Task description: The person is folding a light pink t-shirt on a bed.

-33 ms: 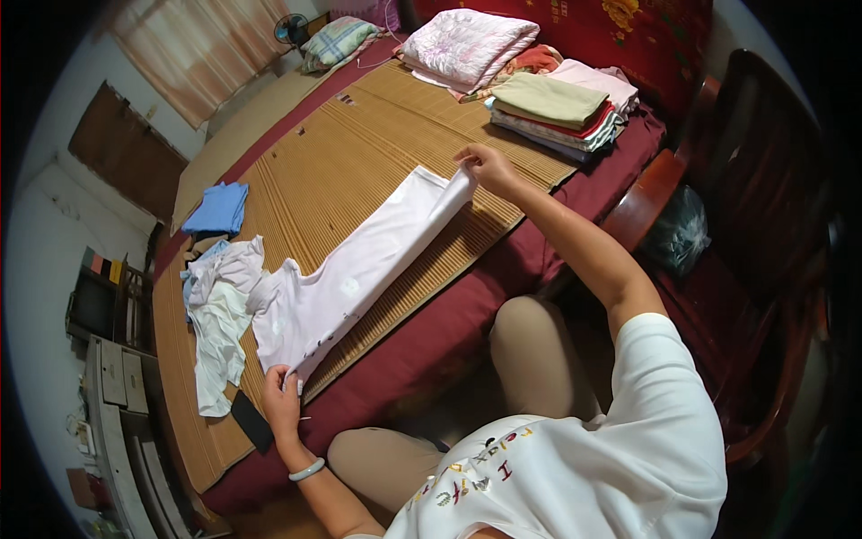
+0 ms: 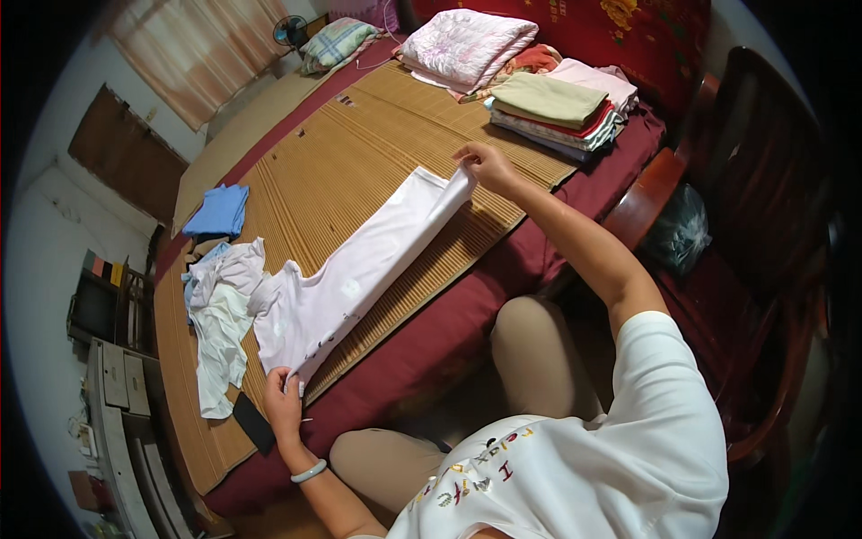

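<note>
A pale pink shirt lies stretched lengthwise over the bamboo mat on the bed, a sleeve toward its left end. My right hand pinches its far right end, at the hem, slightly lifted. At the near left end, my left hand grips the shirt's edge between closed fingers, a pale bangle on that wrist. Left of the shirt, and touching it, lies a loose heap of white and pale clothes. A dark flat phone-like object rests beside my left hand.
Folded blue cloth sits beyond the loose heap. A stack of folded clothes stands at the far right, near a folded pink quilt. A wooden chair holding a dark plastic bag is at my right; drawers stand left.
</note>
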Available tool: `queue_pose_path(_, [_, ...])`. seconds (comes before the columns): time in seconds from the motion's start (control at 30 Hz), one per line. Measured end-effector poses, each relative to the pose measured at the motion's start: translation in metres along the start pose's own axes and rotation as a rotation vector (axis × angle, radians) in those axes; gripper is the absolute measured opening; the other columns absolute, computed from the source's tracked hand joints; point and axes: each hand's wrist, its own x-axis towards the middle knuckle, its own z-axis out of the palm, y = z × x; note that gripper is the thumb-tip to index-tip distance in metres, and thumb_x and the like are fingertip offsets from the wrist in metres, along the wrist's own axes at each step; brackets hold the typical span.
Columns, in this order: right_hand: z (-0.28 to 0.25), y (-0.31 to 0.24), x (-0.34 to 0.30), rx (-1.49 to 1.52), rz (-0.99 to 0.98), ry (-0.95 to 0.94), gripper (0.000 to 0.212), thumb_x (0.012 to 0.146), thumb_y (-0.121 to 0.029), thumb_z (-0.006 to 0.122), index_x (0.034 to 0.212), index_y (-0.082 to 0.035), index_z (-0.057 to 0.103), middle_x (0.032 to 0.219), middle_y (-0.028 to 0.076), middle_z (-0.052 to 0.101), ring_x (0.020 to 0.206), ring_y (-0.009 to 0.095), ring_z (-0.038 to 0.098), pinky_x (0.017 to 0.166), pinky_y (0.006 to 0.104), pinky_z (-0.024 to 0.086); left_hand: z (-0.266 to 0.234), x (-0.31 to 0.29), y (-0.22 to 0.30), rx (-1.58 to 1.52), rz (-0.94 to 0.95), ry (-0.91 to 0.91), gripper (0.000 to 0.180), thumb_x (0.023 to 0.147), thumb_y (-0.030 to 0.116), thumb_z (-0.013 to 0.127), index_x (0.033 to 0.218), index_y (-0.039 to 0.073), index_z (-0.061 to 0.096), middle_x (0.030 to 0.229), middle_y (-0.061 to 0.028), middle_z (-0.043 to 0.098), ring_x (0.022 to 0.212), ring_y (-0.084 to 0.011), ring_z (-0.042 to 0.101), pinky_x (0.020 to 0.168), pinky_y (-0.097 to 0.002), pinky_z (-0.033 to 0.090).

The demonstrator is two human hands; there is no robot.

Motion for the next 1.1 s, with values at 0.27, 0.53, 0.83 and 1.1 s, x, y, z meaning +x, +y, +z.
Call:
queue_pose_path(0.27, [-0.054,0.003,-0.064,-0.353,0.093,-0.247,0.026,0.08,-0.006,0.066,0.106,-0.007,0.071,0.093,0.016,0.071,0.087,0.026,0.069,0.075,0.0373,0.054,-0.011,-0.034,0.037,0.18,-0.005,-0.233,0.011,0.08,0.005,0.073,0.087,0.001,0.066,0.079,-0.0004,0.06,0.068,-0.0075,0.055,0.063,-0.0225,0.044])
queue_pose_path(0.53, [-0.03,-0.028,-0.069,-0.54,0.222,-0.153,0.022,0.086,-0.023,0.065,0.102,-0.009,0.071,0.092,0.014,0.071,0.088,0.031,0.069,0.074,0.0402,0.054,0.001,-0.015,0.082,0.345,0.163,-0.244,0.017,0.082,0.013,0.073,0.092,0.0,0.068,0.093,-0.014,0.069,0.089,-0.0299,0.067,0.078,-0.0358,0.05])
queue_pose_path(0.83, [-0.01,0.038,-0.049,-0.444,0.279,-0.179,0.035,0.074,-0.013,0.078,0.108,-0.006,0.069,0.089,0.017,0.071,0.072,0.027,0.07,0.058,0.0391,0.054,0.087,-0.004,0.118,0.508,0.398,-0.605,0.021,0.078,0.021,0.076,0.09,0.005,0.069,0.087,-0.0124,0.068,0.086,-0.0322,0.064,0.076,-0.0425,0.05])
queue_pose_path(1.1, [-0.017,0.046,-0.051,0.152,0.35,0.034,0.041,0.079,-0.02,0.079,0.111,0.002,0.068,0.085,0.008,0.07,0.063,0.016,0.063,0.054,0.0302,0.049,0.104,0.006,0.126,0.477,0.388,-0.573,0.022,0.078,0.023,0.077,0.089,0.006,0.068,0.08,-0.0114,0.066,0.079,-0.0325,0.063,0.071,-0.0429,0.05])
